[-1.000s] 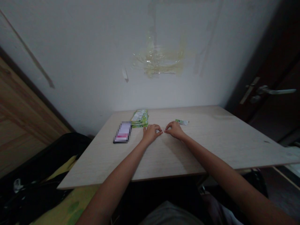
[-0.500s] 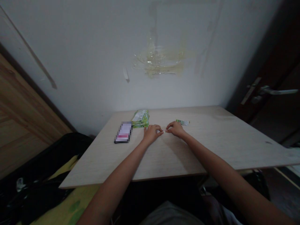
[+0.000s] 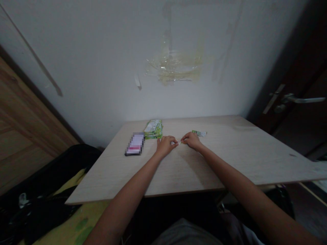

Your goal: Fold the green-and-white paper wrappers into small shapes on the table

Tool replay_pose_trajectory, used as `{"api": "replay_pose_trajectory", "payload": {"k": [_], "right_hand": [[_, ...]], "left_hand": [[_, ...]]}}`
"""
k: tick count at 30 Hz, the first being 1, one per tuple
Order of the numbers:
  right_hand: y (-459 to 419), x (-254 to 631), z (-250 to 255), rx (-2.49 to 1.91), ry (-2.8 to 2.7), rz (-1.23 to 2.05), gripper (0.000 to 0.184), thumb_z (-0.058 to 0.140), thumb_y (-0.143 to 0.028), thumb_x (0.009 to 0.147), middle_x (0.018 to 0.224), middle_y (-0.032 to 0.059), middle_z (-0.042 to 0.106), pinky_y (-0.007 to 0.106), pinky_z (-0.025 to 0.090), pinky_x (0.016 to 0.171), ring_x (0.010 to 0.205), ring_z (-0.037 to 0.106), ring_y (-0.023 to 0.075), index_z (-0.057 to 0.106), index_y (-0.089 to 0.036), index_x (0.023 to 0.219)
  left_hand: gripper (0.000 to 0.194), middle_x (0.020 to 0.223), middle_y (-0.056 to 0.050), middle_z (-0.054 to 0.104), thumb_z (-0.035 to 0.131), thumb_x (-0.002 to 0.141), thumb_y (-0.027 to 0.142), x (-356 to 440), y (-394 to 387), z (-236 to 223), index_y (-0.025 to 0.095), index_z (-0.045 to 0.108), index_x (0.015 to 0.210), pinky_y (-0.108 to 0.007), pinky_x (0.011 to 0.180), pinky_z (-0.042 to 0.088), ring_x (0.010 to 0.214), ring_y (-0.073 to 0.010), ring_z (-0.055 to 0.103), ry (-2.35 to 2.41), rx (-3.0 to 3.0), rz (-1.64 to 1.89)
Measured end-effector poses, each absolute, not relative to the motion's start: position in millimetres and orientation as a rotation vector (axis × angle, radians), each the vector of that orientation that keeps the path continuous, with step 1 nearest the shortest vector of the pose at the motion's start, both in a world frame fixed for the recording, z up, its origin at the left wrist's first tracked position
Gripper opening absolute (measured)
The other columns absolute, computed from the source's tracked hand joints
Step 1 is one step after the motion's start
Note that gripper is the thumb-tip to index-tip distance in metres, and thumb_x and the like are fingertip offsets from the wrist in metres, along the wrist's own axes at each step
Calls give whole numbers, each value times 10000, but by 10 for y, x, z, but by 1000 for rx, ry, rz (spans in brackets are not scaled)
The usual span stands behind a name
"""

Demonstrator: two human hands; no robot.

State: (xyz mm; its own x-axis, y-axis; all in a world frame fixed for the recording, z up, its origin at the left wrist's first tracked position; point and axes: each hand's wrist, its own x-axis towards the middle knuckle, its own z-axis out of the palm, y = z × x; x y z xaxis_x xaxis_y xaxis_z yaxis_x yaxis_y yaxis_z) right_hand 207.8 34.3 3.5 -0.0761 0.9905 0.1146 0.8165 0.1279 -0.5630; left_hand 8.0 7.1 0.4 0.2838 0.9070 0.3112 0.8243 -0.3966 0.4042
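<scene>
Small pale piece (image 3: 179,141): between the two hands near the middle of the table; whether it touches the surface cannot be told.
Left hand (image 3: 165,145): thumb and forefinger pinched on the left end of the piece.
Right hand (image 3: 192,140): thumb and fingertips pinched at the right end, level with the left hand.
Green-and-white strip (image 3: 202,133): lying just beyond the right hand, close behind the knuckles.
Packet stack (image 3: 153,129): behind and left of the left hand, near its fingers; green and white, flat, layered unevenly.
Phone (image 3: 135,143): flat, left of the left hand, top corner beside the packet stack; screen pixelated, rim dark.
Table edges: the rear edge runs along the wall (image 3: 102,61); the front edge passes beneath both forearms.
Room on the table (image 3: 230,136): widest to the right of the hands; phone and packet stack bound the left side.
Surfaces: pale wood-grain tabletop, thin at the edge; wall smooth, with shiny, wrinkled, yellowed tape (image 3: 176,69).
Sides: dark door (image 3: 301,126) with metal lever handle (image 3: 306,99) right; brown wooden panel (image 3: 22,112) left.
Below left: yellow fabric (image 3: 84,217) with green patches.
</scene>
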Motion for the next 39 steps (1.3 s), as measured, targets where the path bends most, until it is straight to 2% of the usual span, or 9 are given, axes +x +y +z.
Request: {"api": "replay_pose_trajectory", "payload": {"k": [10,17,23,28,33,39], "right_hand": [[402,2118,-24,-1694,-1988,501,230,695,-197,775,972,56,792,269,482,879,944,695,212,819,-239,964],[413,2213,-91,-1507,-2082,451,313,607,-119,786,1044,44,777,285,446,1008,1040,672,197,814,-240,987],[353,2234,-72,-1385,-2082,480,200,691,-227,793,982,66,778,315,463,990,1027,671,224,818,-211,946],[283,2191,-51,-1432,-2055,388,182,754,-311,775,1016,73,766,339,436,1014,1079,646,239,820,-239,929],[333,2167,-53,-1501,-1984,479,175,768,-291,743,961,69,783,307,475,951,979,687,223,826,-230,897],[369,2129,-33,-1577,-1902,596,204,742,-230,735,909,76,796,266,514,823,849,721,203,825,-206,919]], "left_hand": [[184,1256,10,700,661,887,435,77,66,-31,323,740,1010,-493,1109,274,1235,-243,546,1633,2363,756],[171,1255,6,702,659,892,416,72,65,-60,324,734,1015,-496,1112,273,1237,-241,545,1618,2370,778],[195,1278,2,694,648,900,423,60,40,-39,329,733,1048,-501,1127,258,1245,-244,544,1609,2363,771],[218,1292,1,687,646,899,439,54,40,-24,337,733,1071,-489,1126,256,1266,-244,534,1613,2364,736],[197,1264,8,700,655,895,432,47,75,-63,333,743,1042,-461,1111,277,1243,-232,552,1597,2366,782],[193,1271,13,698,651,896,431,41,96,-76,344,741,1043,-480,1104,275,1238,-241,556,1601,2377,767]]}}
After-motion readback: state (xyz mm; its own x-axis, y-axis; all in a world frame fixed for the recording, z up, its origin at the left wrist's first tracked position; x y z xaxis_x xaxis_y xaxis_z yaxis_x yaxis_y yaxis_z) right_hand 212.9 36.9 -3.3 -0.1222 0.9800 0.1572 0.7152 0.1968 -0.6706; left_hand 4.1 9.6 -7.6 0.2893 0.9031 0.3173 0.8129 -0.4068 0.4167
